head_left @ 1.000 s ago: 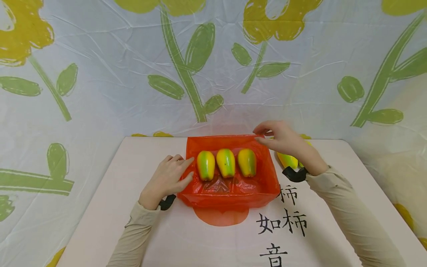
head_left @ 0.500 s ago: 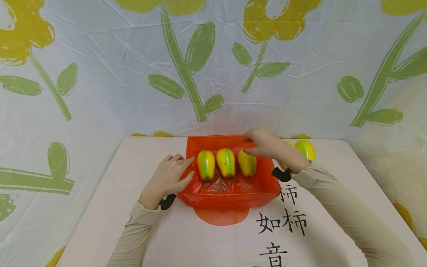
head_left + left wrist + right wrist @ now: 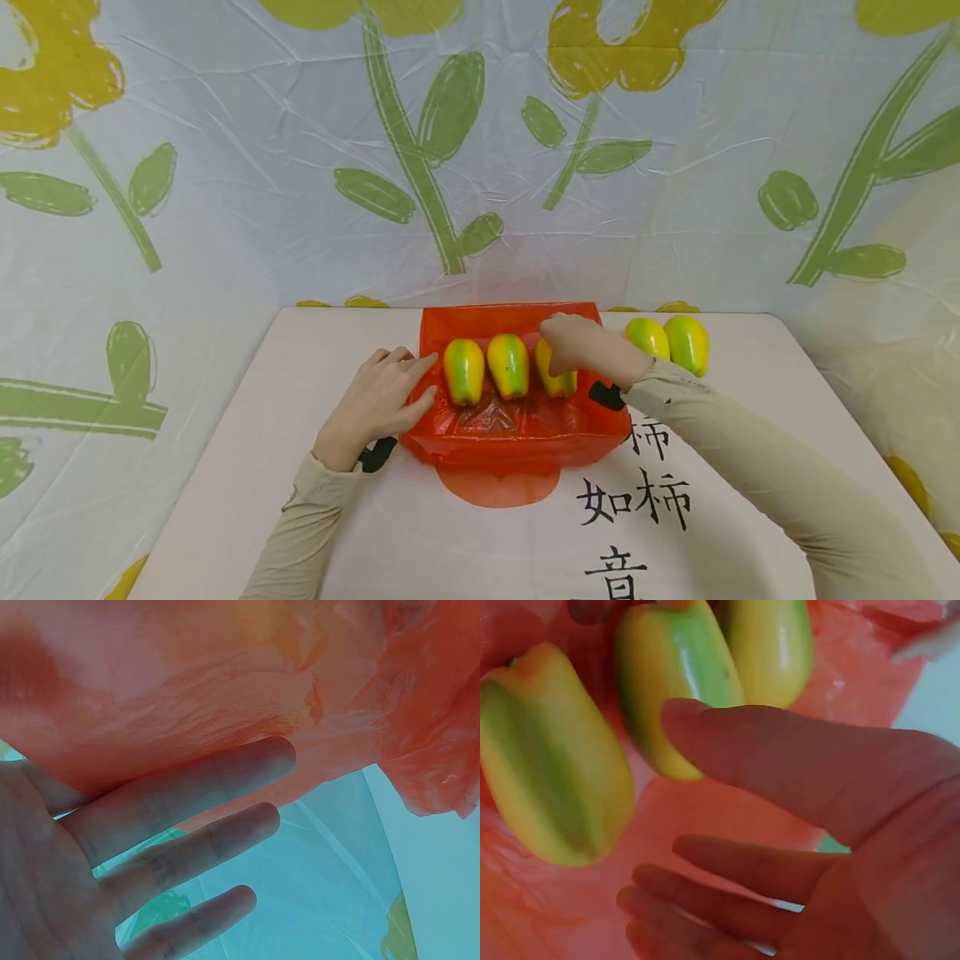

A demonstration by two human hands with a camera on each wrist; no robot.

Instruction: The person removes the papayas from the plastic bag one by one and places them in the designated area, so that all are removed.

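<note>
A red plastic bag (image 3: 517,452) lies spread open like a basin on the table. Inside it stand three yellow-and-green papayas in a row: the left papaya (image 3: 463,375), the middle papaya (image 3: 508,367) and the right papaya (image 3: 564,386). My left hand (image 3: 375,408) lies at the bag's left side; its straight fingers (image 3: 232,769) are against the red plastic in the left wrist view. Over the right papaya, partly hiding it, reaches my right hand (image 3: 583,343). In the right wrist view, its thumb and fingers are spread, and the nearest papaya (image 3: 559,765) lies outside their grip.
Two more papayas, a left one (image 3: 647,336) and a right one (image 3: 687,343), lie side by side on the table right of the bag, behind my right forearm. The pale table (image 3: 247,467) bears black written characters. A flowered curtain (image 3: 510,150) hangs behind.
My right hand has moved left and down from the bag's back right rim to over the right papaya. The two papayas on the table are more exposed. My left hand stays still.
</note>
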